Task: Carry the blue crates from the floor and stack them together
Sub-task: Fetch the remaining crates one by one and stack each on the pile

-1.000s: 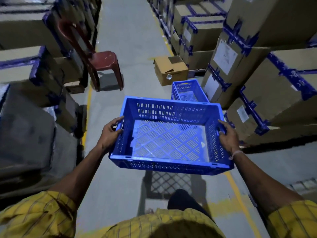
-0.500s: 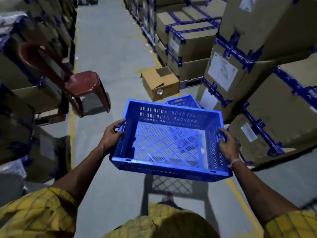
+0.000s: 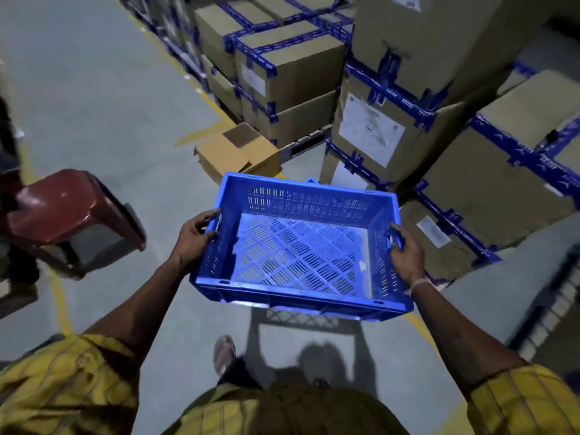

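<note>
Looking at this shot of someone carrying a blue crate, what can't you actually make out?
- Second blue crate, head view: only a corner shows over the carried blue crate.
- Label on a taped carton: print too blurred to read.
- Maroon chair: cut off by the left edge.
- Fingertips of both hands: hidden in the crate's handles.

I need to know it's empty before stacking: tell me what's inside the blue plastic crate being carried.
Nothing shows inside the blue slotted plastic crate: only its bare lattice floor. The left hand and right hand grip its ends.
</note>
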A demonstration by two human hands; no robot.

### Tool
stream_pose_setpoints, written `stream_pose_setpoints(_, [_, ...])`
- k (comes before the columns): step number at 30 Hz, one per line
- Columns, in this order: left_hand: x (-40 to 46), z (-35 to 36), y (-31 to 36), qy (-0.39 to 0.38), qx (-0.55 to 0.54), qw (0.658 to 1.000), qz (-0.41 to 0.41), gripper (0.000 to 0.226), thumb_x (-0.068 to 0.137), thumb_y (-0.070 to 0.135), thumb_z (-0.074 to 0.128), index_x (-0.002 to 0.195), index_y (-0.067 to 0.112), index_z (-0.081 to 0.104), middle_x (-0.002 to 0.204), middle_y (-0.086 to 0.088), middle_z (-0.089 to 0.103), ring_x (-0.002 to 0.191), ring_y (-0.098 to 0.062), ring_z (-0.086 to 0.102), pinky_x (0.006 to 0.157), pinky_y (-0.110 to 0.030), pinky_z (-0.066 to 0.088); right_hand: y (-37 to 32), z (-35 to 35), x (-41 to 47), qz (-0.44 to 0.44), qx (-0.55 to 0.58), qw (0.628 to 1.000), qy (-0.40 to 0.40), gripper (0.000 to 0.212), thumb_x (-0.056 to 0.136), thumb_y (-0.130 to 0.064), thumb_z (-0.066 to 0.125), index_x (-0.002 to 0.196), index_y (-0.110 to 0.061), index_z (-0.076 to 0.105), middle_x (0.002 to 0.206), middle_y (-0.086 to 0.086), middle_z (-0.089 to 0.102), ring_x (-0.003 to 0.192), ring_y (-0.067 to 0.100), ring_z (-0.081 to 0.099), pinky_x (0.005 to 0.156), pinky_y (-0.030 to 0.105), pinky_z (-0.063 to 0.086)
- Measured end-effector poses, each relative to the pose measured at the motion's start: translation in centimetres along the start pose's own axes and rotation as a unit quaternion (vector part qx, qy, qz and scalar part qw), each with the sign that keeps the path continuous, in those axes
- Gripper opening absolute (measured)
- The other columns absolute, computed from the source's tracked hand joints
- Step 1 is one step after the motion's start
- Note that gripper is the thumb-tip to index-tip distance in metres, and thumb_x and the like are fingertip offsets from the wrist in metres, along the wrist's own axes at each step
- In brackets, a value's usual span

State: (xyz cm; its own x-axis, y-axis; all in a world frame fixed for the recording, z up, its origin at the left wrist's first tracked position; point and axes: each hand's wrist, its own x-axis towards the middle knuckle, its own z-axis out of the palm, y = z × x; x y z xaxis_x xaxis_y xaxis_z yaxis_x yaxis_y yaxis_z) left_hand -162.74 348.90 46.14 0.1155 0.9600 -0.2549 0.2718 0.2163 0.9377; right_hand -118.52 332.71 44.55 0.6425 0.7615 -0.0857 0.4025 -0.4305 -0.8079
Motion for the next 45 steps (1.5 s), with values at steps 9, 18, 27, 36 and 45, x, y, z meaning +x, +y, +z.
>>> stream_pose_setpoints(9, [17.1, -3.3, 5.3, -0.162, -0.003, 0.987, 0.022, 0.051, 0.091, -0.016, 0.059, 0.138, 0.004, 0.058, 0.131, -0.022, 0.064, 0.105, -0.025, 0.06, 0.096, -0.052, 0.056, -4.6, 6.9, 0.9, 0.082, 0.016, 0.99, 0.115, 0.048, 0.097, 0.003, 0.046, 0.139, -0.016, 0.056, 0.139, 0.01, 0.058, 0.121, 0.034, 0.057, 0.102, 0.044, 0.046])
stream_pose_setpoints(18, [31.0, 1.7, 8.7, -0.241, 0.058, 0.967, 0.058, 0.045, 0.095, -0.011, 0.058, 0.137, 0.003, 0.058, 0.138, -0.019, 0.06, 0.108, -0.022, 0.061, 0.101, -0.047, 0.052, -5.6, 10.8, 4.7, 0.117, 0.05, 0.973, 0.192, 0.049, 0.096, 0.005, 0.046, 0.141, -0.013, 0.054, 0.136, 0.009, 0.058, 0.117, 0.021, 0.054, 0.093, 0.025, 0.04])
stream_pose_setpoints(27, [42.9, 11.2, 6.9, -0.316, 0.081, 0.943, 0.069, 0.052, 0.1, 0.0, 0.056, 0.149, 0.016, 0.049, 0.133, -0.008, 0.063, 0.101, -0.013, 0.063, 0.083, -0.024, 0.055, 0.5, 14.3, 11.7, 0.212, 0.114, 0.945, 0.223, 0.058, 0.099, -0.006, 0.05, 0.151, -0.03, 0.04, 0.149, 0.002, 0.05, 0.13, 0.029, 0.052, 0.106, 0.052, 0.046])
stream_pose_setpoints(36, [55.0, 22.0, -3.1, -0.355, 0.075, 0.931, 0.024, 0.051, 0.103, 0.005, 0.053, 0.151, 0.022, 0.047, 0.145, -0.009, 0.058, 0.113, -0.022, 0.061, 0.099, -0.045, 0.053, 9.2, 20.7, 19.7, 0.264, 0.113, 0.916, 0.281, 0.054, 0.099, -0.002, 0.048, 0.149, -0.022, 0.045, 0.141, 0.009, 0.057, 0.125, 0.031, 0.057, 0.104, 0.048, 0.048])
stream_pose_setpoints(45, [61.3, 27.4, -12.0, -0.374, 0.057, 0.926, 0.003, 0.047, 0.104, 0.007, 0.051, 0.149, 0.022, 0.05, 0.142, 0.002, 0.061, 0.107, -0.014, 0.068, 0.088, -0.034, 0.06, 16.1, 26.3, 24.0, 0.308, 0.114, 0.884, 0.332, 0.035, 0.103, -0.017, 0.052, 0.129, -0.037, 0.064, 0.129, 0.005, 0.065, 0.105, 0.013, 0.068, 0.088, 0.035, 0.059])
